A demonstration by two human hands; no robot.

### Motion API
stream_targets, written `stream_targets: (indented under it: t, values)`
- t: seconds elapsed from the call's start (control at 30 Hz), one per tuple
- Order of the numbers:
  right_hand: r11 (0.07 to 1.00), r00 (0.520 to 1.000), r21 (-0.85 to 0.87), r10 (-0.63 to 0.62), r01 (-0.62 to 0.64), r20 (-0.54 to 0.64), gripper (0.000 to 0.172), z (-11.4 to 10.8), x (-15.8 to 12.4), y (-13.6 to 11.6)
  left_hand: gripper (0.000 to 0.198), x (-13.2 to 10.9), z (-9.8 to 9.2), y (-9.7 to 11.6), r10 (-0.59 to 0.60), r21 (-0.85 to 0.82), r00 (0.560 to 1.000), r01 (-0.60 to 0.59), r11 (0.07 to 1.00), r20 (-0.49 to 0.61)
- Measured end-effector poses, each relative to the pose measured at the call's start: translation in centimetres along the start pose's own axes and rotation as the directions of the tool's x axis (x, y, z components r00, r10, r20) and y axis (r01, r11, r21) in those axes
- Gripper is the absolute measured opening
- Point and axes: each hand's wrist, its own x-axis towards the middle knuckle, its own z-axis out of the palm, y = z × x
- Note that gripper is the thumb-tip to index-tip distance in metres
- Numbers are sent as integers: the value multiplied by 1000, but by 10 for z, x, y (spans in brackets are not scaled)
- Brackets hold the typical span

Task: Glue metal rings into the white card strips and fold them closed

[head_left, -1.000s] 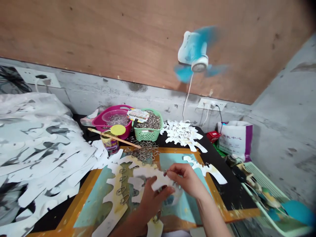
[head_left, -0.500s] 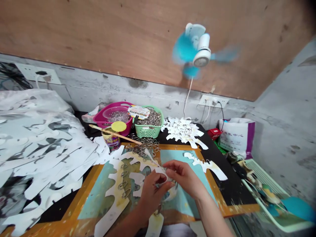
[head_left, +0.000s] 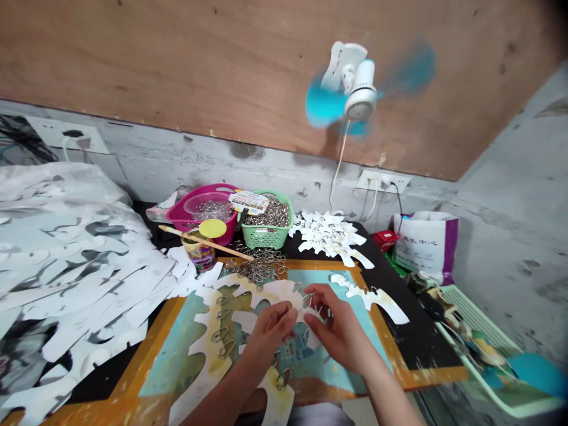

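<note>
My left hand point(head_left: 271, 329) pinches the edge of a white cut-out strip point(head_left: 284, 291) at the middle of the work board. Beside it, my right hand point(head_left: 333, 326) has its fingers curled round the right part of the strip, where small metal rings show. Left of my hands lies a curved white piece point(head_left: 212, 343) with glue-like yellow stains and several metal rings along it. A ringed white piece point(head_left: 277, 399) hangs at the board's front edge below my hands. Another ringed strip point(head_left: 386, 303) rests at the board's right side.
Loose rings point(head_left: 266, 265) lie behind my hands. Further back stand a pink basket point(head_left: 177, 210), a green basket point(head_left: 266, 238) and a can point(head_left: 200, 254) with a stick across it. White cut-outs point(head_left: 102, 266) are heaped at left. A fan point(head_left: 360, 102) spins above.
The piece between my hands has been turned and spread out flatter. My left hand has shifted slightly, and my right hand has moved a little right. The white piece at the front edge shows more.
</note>
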Motion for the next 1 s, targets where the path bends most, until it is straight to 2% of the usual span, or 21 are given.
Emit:
stream_targets:
  t: [0.1, 0.23, 0.3, 0.4, 0.47, 0.5, 0.57, 0.63, 0.67, 0.73, 0.87, 1.0]
  values:
    - [991, 999, 136, 11, -16, 38, 37, 2, -2, -3, 45, 3, 8, 2, -50, -85, 996, 56, 995, 67]
    - [939, 995, 333, 55, -81, 87, 43, 2, -1, -2, 41, 2, 14, 2, -122, -243, 992, 125, 962, 30]
    - [872, 989, 472, 83, -132, 123, 48, 5, 0, 0, 41, -1, 14, 1, -116, -233, 993, 120, 965, 32]
    - [709, 975, 670, 145, -222, 169, 55, 13, 4, 4, 43, -4, 14, 1, -59, -154, 998, 58, 986, -4]
    - [639, 969, 730, 195, -243, 151, 53, 17, 8, 7, 44, -4, 13, 1, -13, -128, 998, 5, 992, -61]
    - [634, 970, 740, 214, -226, 114, 51, 18, 9, 9, 43, -3, 12, 1, 9, -123, 996, -19, 992, -84]
    - [702, 975, 699, 220, -135, -32, 47, 16, 13, 12, 43, -2, 9, 0, 48, -94, 993, -58, 994, -112]
    - [824, 967, 566, 173, -36, -189, 46, 12, 15, 14, 45, 0, 7, 0, 63, -43, 991, -68, 997, -116]
    - [873, 964, 487, 147, -20, -223, 44, 11, 15, 14, 46, 0, 7, 1, 55, -21, 993, -57, 998, -107]
    - [929, 972, 368, 124, -42, -200, 41, 10, 16, 10, 46, -1, 9, 4, 22, 6, 997, -22, 1000, -76]
    - [975, 987, 214, 88, -58, -133, 32, 16, 19, -2, 42, -4, 14, 9, 6, 36, 999, -5, 999, -44]
    - [986, 991, 153, 82, -65, -109, 34, 21, 23, -6, 35, -4, 7, 8, 13, 107, 1000, -15, 994, 15]
